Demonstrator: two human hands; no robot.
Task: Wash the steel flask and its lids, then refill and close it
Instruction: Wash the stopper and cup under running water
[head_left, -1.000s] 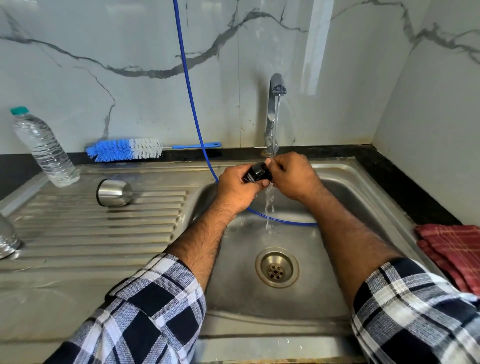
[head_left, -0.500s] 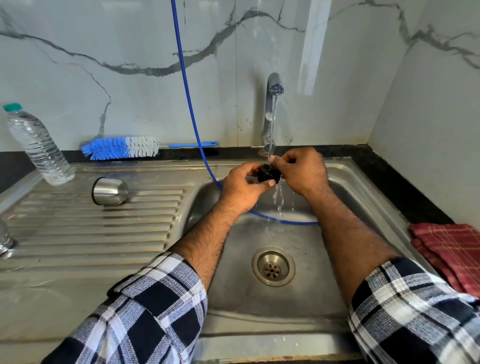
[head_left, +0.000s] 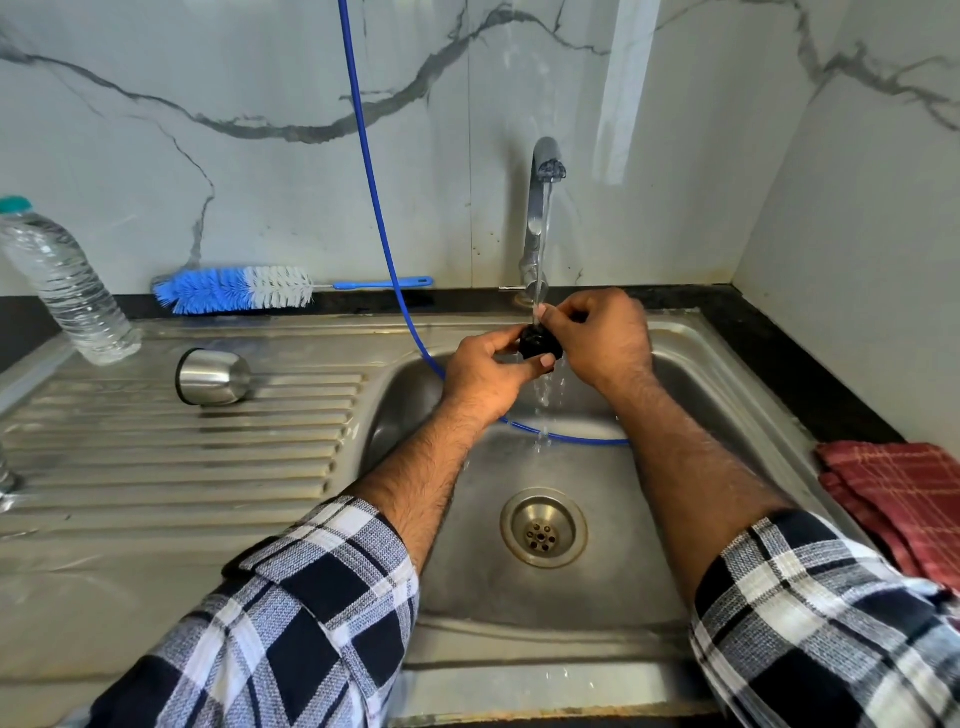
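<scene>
1. Since a moment earlier, both hands had turned the small black lid (head_left: 540, 345) under the tap's (head_left: 540, 208) stream, so a rounder face of it showed; the rest of the scene had kept its place.
2. The steel sink (head_left: 727, 364) carried everything; water fell into its basin, near the back edge.
3. A plastic bottle (head_left: 67, 286) stood at the drainboard's back left corner, with a blue-and-white bottle brush (head_left: 234, 289) lying along the back ledge.
4. The steel cup lid (head_left: 213, 376) lay on its side on the drainboard ribs, well apart from the hands.
5. The left hand (head_left: 485, 374) pinched the black lid from below, fingers curled; the right hand (head_left: 602, 332) gripped it from the other side with bent fingers.
6. That lid looked light, rigid and slick when wet, so I judged a two-sided pinch on its rim safest.
7. The flask body I could not pick out with certainty.
</scene>
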